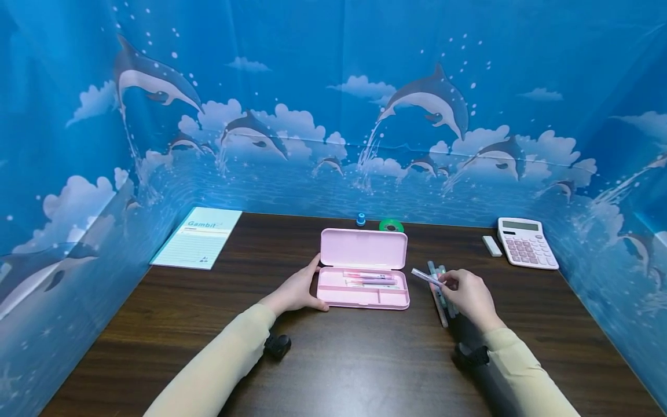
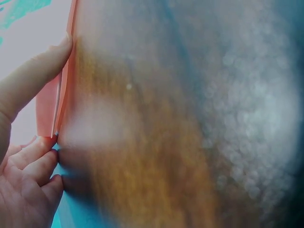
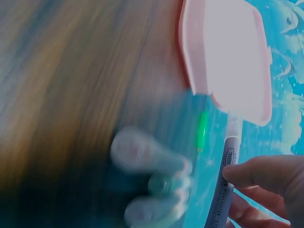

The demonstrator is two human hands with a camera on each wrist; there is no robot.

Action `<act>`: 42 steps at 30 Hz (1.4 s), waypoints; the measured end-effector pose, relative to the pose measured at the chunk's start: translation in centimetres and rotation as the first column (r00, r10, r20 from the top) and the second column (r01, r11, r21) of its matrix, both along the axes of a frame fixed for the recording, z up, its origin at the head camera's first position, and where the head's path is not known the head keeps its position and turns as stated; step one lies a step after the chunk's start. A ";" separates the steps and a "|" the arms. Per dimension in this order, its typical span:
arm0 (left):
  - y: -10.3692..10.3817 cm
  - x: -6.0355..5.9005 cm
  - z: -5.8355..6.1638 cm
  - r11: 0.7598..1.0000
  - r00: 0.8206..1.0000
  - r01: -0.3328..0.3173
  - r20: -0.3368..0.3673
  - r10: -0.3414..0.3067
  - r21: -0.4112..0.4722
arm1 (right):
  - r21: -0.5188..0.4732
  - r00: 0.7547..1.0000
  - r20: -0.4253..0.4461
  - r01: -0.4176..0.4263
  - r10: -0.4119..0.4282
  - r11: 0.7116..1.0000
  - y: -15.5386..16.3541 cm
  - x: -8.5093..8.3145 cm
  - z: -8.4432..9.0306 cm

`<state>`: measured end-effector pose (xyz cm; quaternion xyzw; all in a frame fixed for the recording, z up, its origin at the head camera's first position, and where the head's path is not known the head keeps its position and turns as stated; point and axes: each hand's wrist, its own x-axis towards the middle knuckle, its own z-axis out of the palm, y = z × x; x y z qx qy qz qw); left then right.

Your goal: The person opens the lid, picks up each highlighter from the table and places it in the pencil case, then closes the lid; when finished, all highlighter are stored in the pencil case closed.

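An open pink pencil case (image 1: 363, 249) lies on the table with its lid raised at the back. Several pens (image 1: 371, 282) rest in its longer compartment. My left hand (image 1: 296, 289) grips the case's left end, thumb at the front and fingers further back; the left wrist view shows the thumb (image 2: 42, 69) against its edge. To the right of the case, my right hand (image 1: 471, 298) pinches a highlighter (image 3: 223, 183) with a greyish barrel and a clear-looking end pointing towards the case. Beneath that hand lie several more highlighters (image 1: 439, 304), blurred in the right wrist view.
Behind the case are a green tape roll (image 1: 391, 225) and a small blue object (image 1: 361, 219). A notepad (image 1: 198, 237) lies at the back left. An eraser-like white block (image 1: 491, 246) and a calculator (image 1: 527, 243) lie at the back right. A dolphin-print curtain (image 1: 292, 145) borders the table.
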<state>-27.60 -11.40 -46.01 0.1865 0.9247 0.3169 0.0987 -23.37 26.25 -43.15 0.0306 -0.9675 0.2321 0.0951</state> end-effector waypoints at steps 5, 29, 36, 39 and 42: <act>0.1 0.2 0.1 1.000 1.000 0.002 0.011 -0.002 0.007 | -0.017 0.999 0.049 -0.020 0.021 1.000 -1.7 -0.6 0.3; 0.1 0.1 0.5 1.000 1.000 0.006 0.022 -0.006 -0.005 | -0.033 0.976 0.031 -0.213 0.214 0.977 -9.2 -3.5 0.3; 0.1 0.1 0.3 1.000 1.000 -0.002 0.028 0.002 0.008 | -0.017 0.975 0.033 -0.219 0.220 0.975 -10.7 -4.0 -0.1; 0.0 0.2 0.3 1.000 0.999 -0.009 0.034 0.009 0.008 | -0.027 0.973 0.033 -0.229 0.230 0.973 -11.4 -4.1 -0.2; 0.0 0.2 0.2 1.000 0.999 -0.014 0.031 0.013 0.015 | -0.033 0.969 0.020 -0.244 0.245 0.969 -11.9 -4.2 -0.3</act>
